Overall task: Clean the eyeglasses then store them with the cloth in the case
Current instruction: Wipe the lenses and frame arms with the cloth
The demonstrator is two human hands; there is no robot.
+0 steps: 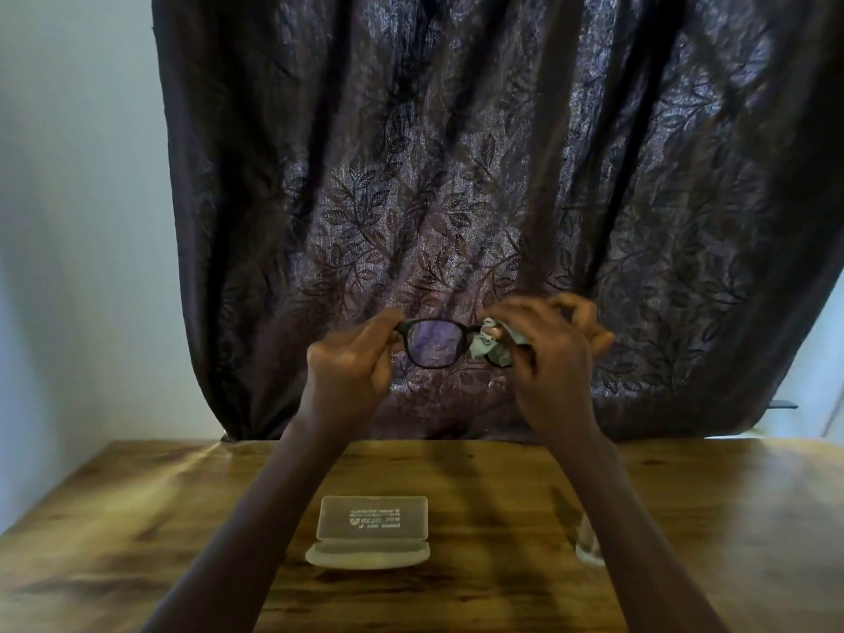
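Left hand [349,358] pinches the eyeglasses [434,342] up in the air, long axis running left-right, right hand [543,354] pinching the cloth [491,347] over the right-side lens, case [372,532] sitting open on the worktop [685,518] well below.

We have one view, from a wide-angle camera on the head, facing forward and slightly down. It looks over the table [137,518] toward a curtain [456,175] close behind it. Our raised hands sit near the lens at mid-frame; straight edges bow toward the borders.
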